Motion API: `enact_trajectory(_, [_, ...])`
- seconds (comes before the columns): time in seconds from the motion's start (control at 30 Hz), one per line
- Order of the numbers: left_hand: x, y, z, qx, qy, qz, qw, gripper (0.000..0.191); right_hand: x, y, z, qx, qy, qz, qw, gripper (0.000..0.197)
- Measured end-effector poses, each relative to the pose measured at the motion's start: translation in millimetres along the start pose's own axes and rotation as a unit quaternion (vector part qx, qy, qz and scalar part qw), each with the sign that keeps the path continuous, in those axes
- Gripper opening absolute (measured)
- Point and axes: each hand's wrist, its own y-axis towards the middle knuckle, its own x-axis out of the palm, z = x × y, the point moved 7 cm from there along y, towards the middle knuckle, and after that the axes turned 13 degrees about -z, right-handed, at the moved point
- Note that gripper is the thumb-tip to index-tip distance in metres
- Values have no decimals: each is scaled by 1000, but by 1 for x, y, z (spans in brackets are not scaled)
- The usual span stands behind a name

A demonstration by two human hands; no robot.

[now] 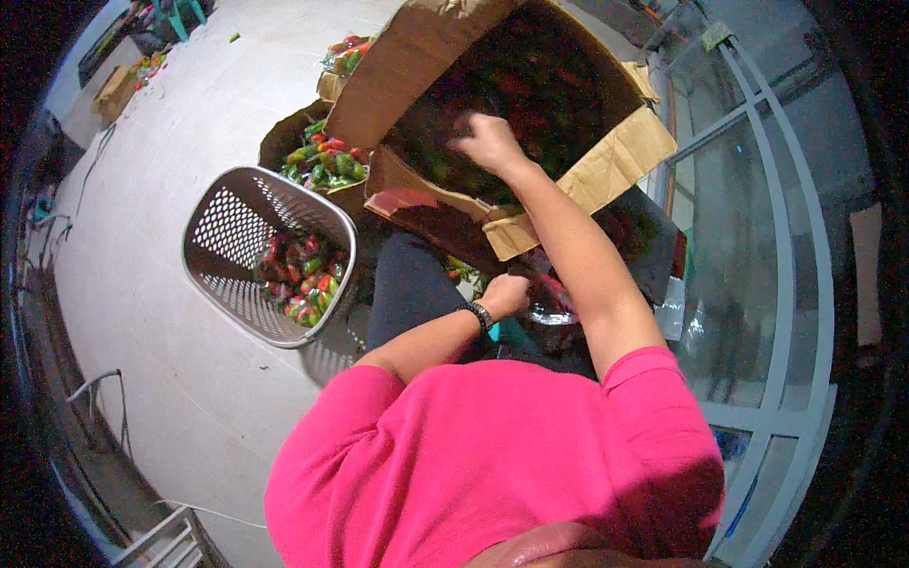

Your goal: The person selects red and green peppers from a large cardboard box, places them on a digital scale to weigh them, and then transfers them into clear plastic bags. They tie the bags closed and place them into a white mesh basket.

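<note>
My right hand (490,142) reaches into a large open cardboard box (618,149), its fingers curled and blurred by motion. Whether it grips anything cannot be made out. Dark, shadowed peppers (540,85), some reddish and some green, fill the box's inside. Lower down, near my lap, my left hand (505,295) is closed on the edge of a clear plastic bag (554,309). Something red shows through the bag, and my right forearm covers part of it. On that left wrist is a dark beaded bracelet.
Left of my knee stands a perforated plastic basket (224,220) holding bagged red and green peppers (312,284). Behind it, another carton holds bagged peppers (330,160). A metal-framed glass panel (746,248) rises at the right. A small cardboard box (113,92) sits far left.
</note>
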Motion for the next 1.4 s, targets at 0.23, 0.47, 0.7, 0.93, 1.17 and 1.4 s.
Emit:
enact_trajectory(0.23, [-12, -8, 6, -22, -30, -17, 999, 19, -95, -27, 37, 81, 427, 258, 863, 18])
enact_trajectory(0.47, [-11, -8, 12, -21, -35, -30, 999, 23, -58, -3, 38, 139, 47, 83, 986, 16])
enact_trajectory(0.7, [-3, 3, 10, -36, -47, -44, 997, 29, 47, 12, 80, 143, -72, 29, 987, 38])
enact_trajectory(0.93, [0, 2, -5, -43, -10, -36, 998, 22, -79, -60, -63, -49, -7, 107, 993, 36])
enact_trajectory(1.17, [-11, -9, 10, -64, -20, -66, 996, 26, -213, -242, 35, 58, 144, 402, 902, 30])
enact_trajectory(1.4, [-8, -10, 11, -25, -49, -47, 997, 31, -138, -299, 211, 374, -63, 230, 896, 40])
